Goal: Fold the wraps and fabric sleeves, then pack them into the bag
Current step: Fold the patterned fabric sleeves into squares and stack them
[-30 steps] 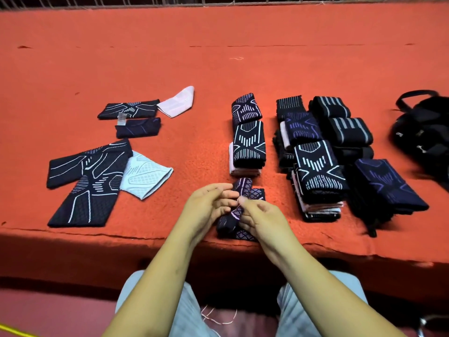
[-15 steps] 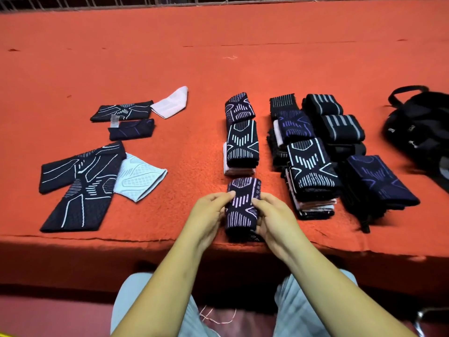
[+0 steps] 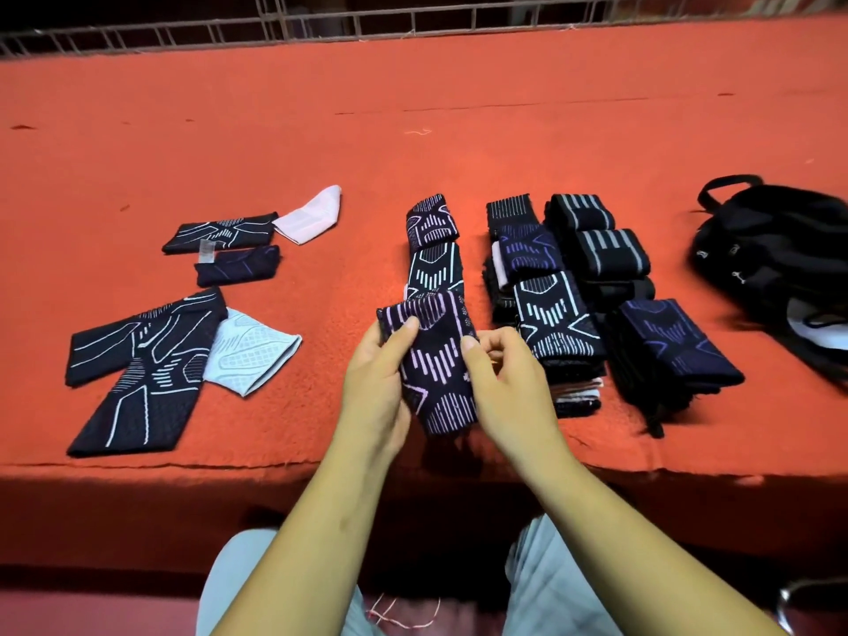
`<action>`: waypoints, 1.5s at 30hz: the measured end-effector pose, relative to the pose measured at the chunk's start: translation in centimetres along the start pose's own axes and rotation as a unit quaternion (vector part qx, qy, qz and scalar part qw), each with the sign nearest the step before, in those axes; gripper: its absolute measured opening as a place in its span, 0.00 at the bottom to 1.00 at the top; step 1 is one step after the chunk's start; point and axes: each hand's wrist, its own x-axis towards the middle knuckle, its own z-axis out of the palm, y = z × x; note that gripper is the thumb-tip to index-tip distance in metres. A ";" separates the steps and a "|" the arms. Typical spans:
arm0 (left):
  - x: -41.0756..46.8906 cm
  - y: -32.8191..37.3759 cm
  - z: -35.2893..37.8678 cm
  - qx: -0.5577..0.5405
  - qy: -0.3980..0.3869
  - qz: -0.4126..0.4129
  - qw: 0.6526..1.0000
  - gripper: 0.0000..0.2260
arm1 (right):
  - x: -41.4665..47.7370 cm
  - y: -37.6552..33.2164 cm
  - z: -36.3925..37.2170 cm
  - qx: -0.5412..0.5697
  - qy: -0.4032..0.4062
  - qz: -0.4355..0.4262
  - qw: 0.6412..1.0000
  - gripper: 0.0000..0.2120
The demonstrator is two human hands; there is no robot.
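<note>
Both hands, left [image 3: 374,383] and right [image 3: 507,383], pinch the folded purple-patterned sleeve [image 3: 436,364] between them above the table edge.

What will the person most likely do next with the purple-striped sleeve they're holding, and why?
Probably lay the purple-striped sleeve down at the near end of the middle row of folded pieces. It already looks folded, the left hand and right hand pinch its sides right by that row, and the black bag lies well off to the right.
</note>
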 end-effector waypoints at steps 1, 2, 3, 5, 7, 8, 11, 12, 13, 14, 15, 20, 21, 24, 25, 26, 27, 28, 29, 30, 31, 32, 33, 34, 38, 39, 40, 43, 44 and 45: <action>0.1 0.2 0.7 0.009 0.001 0.006 1.000 0.11 | 0.3 -0.6 -0.6 0.007 -0.010 0.001 1.000 0.09; 0.4 0.3 1.5 0.018 0.003 0.012 1.000 0.11 | 0.8 -0.9 -1.2 0.013 -0.014 -0.002 1.000 0.09; 0.7 0.3 2.3 0.023 0.005 0.019 1.000 0.09 | 1.2 -1.2 -1.8 0.020 -0.011 -0.007 1.000 0.09; 1.3 0.5 4.1 0.024 -0.004 0.022 0.999 0.06 | 2.3 -1.7 -3.5 0.026 0.005 -0.017 1.000 0.08; 2.1 0.8 6.0 0.059 -0.024 0.011 0.998 0.05 | 3.4 -2.1 -5.3 0.026 0.014 -0.021 0.999 0.08; 2.7 0.9 6.9 0.102 -0.030 0.004 0.994 0.06 | 4.0 -2.1 -6.4 0.025 0.020 -0.018 0.999 0.09; 4.8 1.1 10.1 0.204 -0.065 0.001 0.977 0.04 | 5.9 -1.5 -9.8 0.022 0.041 -0.001 0.999 0.10; 5.5 1.1 11.3 0.237 -0.082 -0.002 0.968 0.04 | 6.6 -1.1 -11.0 0.017 0.043 0.007 0.999 0.09; 6.1 1.0 12.5 0.267 -0.100 -0.010 0.958 0.05 | 7.1 -0.7 -12.2 0.011 0.044 0.018 0.999 0.08; 6.7 0.6 13.7 0.297 -0.119 -0.019 0.947 0.05 | 7.6 -0.3 -13.5 0.006 0.043 0.030 0.999 0.07; 7.3 0.2 14.8 0.322 -0.136 -0.024 0.937 0.05 | 7.9 0.3 -14.7 0.000 0.043 0.040 0.998 0.06; 9.3 -3.3 19.4 0.499 -0.200 0.035 0.843 0.11 | 8.3 3.6 -19.7 0.011 0.081 0.098 0.992 0.07; 9.3 -3.9 20.1 0.538 -0.220 0.047 0.812 0.11 | 8.1 4.5 -20.3 0.014 0.090 0.113 0.989 0.07; 9.6 -6.0 21.7 0.642 -0.264 0.065 0.717 0.12 | 7.7 7.2 -21.3 -0.019 0.098 0.147 0.984 0.07; 9.6 -6.7 22.0 0.664 -0.273 0.067 0.693 0.12 | 7.5 7.9 -21.4 -0.030 0.097 0.158 0.982 0.07; 9.8 -7.3 22.2 0.681 -0.279 0.070 0.674 0.12 | 7.5 8.7 -21.5 -0.040 0.098 0.166 0.980 0.07; 9.9 -8.0 22.3 0.695 -0.283 0.073 0.657 0.11 | 7.5 9.4 -21.5 -0.056 0.102 0.171 0.978 0.07; 10.0 -8.5 22.4 0.708 -0.287 0.075 0.641 0.11 | 7.5 10.0 -21.5 -0.077 0.105 0.173 0.976 0.07; 10.1 -9.0 22.4 0.717 -0.291 0.076 0.629 0.10 | 7.5 10.4 -21.4 -0.100 0.106 0.172 0.974 0.07; 10.1 -9.3 22.3 0.724 -0.293 0.079 0.620 0.11 | 7.4 10.7 -21.2 -0.119 0.107 0.166 0.973 0.06; 10.1 -9.7 22.3 0.728 -0.293 0.081 0.614 0.11 | 7.4 10.9 -21.0 -0.135 0.110 0.157 0.972 0.06; 10.2 -9.9 22.2 0.729 -0.292 0.085 0.614 0.12 | 7.4 11.0 -20.7 -0.145 0.116 0.145 0.972 0.06; 10.3 -10.1 22.1 0.726 -0.288 0.092 0.617 0.12 | 7.3 11.1 -20.5 -0.150 0.123 0.138 0.971 0.06; 10.4 -10.3 22.2 0.721 -0.283 0.102 0.624 0.11 | 7.4 11.1 -20.2 -0.149 0.131 0.132 0.971 0.06; 10.8 -10.4 22.4 0.693 -0.273 0.139 0.653 0.08 | 7.9 11.1 -20.0 -0.109 0.175 0.122 0.971 0.04; 10.9 -10.6 22.4 0.690 -0.272 0.138 0.656 0.09 | 8.1 11.2 -20.0 -0.112 0.179 0.126 0.969 0.04; 10.9 -10.7 22.2 0.692 -0.274 0.135 0.655 0.09 | 8.0 11.4 -20.0 -0.121 0.180 0.134 0.967 0.03; 10.9 -11.4 21.9 0.709 -0.286 0.129 0.632 0.11 | 7.6 12.1 -19.8 -0.149 0.161 0.169 0.961 0.02; 10.8 -11.4 21.9 0.712 -0.287 0.131 0.627 0.11 | 7.5 11.9 -19.8 -0.154 0.153 0.179 0.960 0.02; 10.8 -11.1 22.0 0.710 -0.287 0.135 0.629 0.10 | 7.6 11.6 -19.9 -0.156 0.152 0.183 0.959 0.03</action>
